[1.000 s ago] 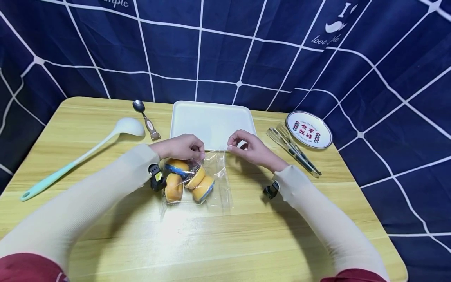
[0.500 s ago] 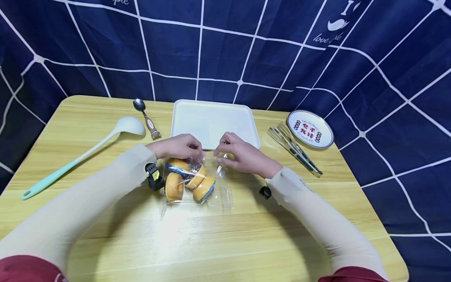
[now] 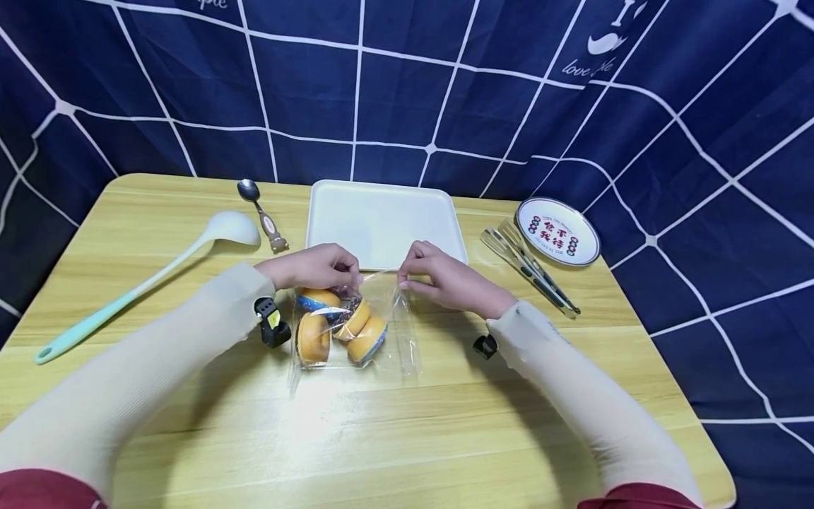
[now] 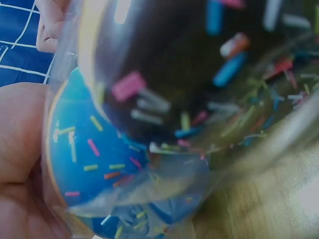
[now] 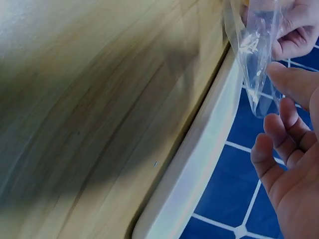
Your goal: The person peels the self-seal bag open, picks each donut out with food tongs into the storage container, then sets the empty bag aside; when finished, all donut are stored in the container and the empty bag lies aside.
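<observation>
Clear plastic-film bag, glossy and creased; pale yellow wood-grain tabletop, smooth, with sheen; navy, white-gridded cloth curtain, matt.

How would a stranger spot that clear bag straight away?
On the wood-grain table, find the white rectangular tray near the far edge. On its near side is the clear plastic bag. Unlike its neighbours, it is see-through and holds sprinkled doughnut shapes.

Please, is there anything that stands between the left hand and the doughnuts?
Yes: the clear plastic bag. The doughnuts lie inside it, so it separates them from the left hand, which pinches its far edge. Nothing else visible stands between.
</observation>
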Demonstrator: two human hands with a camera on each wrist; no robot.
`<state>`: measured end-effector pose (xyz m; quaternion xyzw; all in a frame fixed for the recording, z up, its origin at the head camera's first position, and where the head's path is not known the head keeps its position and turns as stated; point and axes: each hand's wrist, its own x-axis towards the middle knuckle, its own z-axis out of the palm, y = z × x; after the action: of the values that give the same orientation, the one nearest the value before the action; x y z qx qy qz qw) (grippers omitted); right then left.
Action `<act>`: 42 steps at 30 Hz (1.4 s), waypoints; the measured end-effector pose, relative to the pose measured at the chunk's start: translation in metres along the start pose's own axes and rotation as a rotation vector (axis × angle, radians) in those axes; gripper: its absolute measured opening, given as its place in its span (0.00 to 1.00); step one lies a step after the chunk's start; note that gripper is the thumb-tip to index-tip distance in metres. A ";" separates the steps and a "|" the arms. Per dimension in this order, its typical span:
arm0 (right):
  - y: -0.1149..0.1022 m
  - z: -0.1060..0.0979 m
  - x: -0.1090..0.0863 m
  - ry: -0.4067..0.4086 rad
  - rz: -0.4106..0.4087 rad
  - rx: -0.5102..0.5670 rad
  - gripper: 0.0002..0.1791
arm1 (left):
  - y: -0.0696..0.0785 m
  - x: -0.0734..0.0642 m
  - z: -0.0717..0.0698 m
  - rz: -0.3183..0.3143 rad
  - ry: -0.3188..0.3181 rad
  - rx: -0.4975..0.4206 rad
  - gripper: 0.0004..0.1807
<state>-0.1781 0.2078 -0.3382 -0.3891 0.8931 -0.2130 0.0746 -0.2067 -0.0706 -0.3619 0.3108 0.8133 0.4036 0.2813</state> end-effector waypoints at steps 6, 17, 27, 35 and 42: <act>0.008 -0.003 -0.009 0.015 0.047 0.087 0.04 | -0.003 -0.004 -0.001 0.006 0.020 -0.005 0.13; 0.012 -0.002 -0.020 0.028 0.091 0.092 0.03 | -0.002 -0.007 0.000 0.016 0.033 -0.015 0.13; 0.004 0.005 -0.020 0.149 0.085 0.173 0.09 | -0.002 -0.006 0.002 0.030 0.042 0.002 0.13; -0.009 0.014 -0.019 0.178 0.224 0.137 0.16 | -0.003 -0.004 0.003 0.025 0.050 0.015 0.13; -0.023 0.021 -0.014 0.118 0.381 0.112 0.26 | -0.002 -0.003 0.004 0.025 0.045 0.023 0.14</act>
<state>-0.1472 0.1979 -0.3472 -0.1954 0.9402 -0.2665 0.0827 -0.2030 -0.0715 -0.3645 0.3151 0.8200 0.4046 0.2541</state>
